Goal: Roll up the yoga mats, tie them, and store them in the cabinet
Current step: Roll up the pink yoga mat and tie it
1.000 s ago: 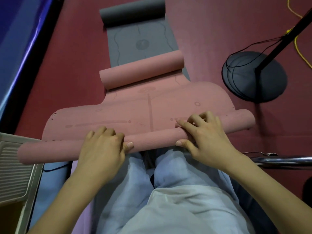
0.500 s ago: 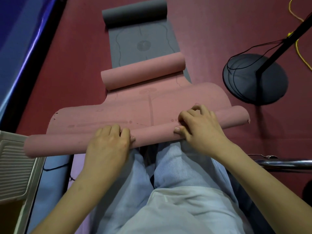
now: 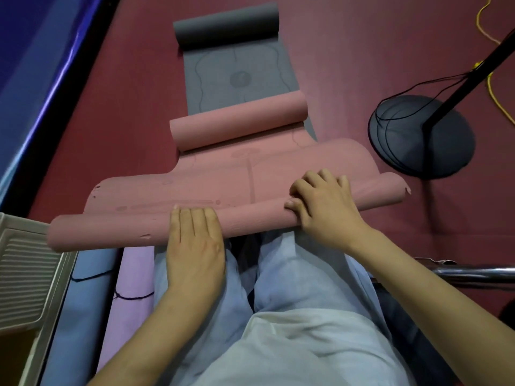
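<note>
A: Where the pink yoga mat (image 3: 250, 174) is curled into a roll across the knees, how are the hands placed?

B: The left hand (image 3: 195, 240) is laid flat on the roll, fingers straight and pressed side by side. The right hand (image 3: 323, 207) is curled over the roll, the thumb tucked against its near side, so the roll is gripped.

A: And what is seen beyond the hands?

B: The mat's far end is curled into a second roll, and a grey yoga mat (image 3: 237, 71) is spread past it on the red floor (image 3: 125, 107). A round black stand base (image 3: 420, 137) is seen beyond the right hand. A purple mat (image 3: 133, 277) and a blue mat (image 3: 83, 307) are seen below the left hand.
</note>
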{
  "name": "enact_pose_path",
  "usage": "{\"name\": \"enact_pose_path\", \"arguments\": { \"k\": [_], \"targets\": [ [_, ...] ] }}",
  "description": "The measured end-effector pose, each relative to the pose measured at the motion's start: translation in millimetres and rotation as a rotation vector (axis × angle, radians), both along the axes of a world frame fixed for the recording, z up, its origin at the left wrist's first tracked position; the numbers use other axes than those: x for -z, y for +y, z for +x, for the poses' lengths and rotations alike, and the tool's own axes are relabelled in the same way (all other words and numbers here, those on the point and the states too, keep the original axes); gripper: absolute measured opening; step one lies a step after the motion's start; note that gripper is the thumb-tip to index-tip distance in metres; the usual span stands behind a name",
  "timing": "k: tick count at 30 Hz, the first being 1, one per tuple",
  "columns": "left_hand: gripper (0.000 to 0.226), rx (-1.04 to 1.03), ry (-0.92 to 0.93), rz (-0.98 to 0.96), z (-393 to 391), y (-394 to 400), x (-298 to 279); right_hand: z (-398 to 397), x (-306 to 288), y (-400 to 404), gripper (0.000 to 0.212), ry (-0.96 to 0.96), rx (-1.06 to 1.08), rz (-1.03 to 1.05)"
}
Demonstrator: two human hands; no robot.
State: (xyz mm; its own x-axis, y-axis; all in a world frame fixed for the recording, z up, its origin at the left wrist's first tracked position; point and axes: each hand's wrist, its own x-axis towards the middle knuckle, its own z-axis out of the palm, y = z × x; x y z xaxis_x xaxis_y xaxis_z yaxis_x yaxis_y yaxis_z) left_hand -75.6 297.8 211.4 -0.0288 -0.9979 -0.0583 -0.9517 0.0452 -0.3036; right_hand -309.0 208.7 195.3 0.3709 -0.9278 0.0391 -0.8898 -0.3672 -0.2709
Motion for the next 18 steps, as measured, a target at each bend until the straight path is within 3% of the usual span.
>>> {"name": "enact_pose_path", "arguments": {
  "k": [6,10,14,18],
  "targets": [
    [0.048,0.086,0.038,-0.103,4.1,-12.4,-3.8,-1.8,1.5,16.1,0.037,-0.092,0.048,-0.067],
    [0.042,0.126,0.07,-0.078,10.2,-27.9,-8.7,-3.4,0.4,15.1,0.051,-0.107,-0.014,0.01],
    [0.056,0.087,0.039,0.033,14.2,-46.1,-10.1,3.7,-2.0,9.5,0.076,0.107,-0.09,0.056],
    [0.049,0.029,-0.02,0.126,10.0,-65.5,-23.0,14.1,8.2,1.3,0.06,0.107,-0.03,-0.025]
  ]
}}
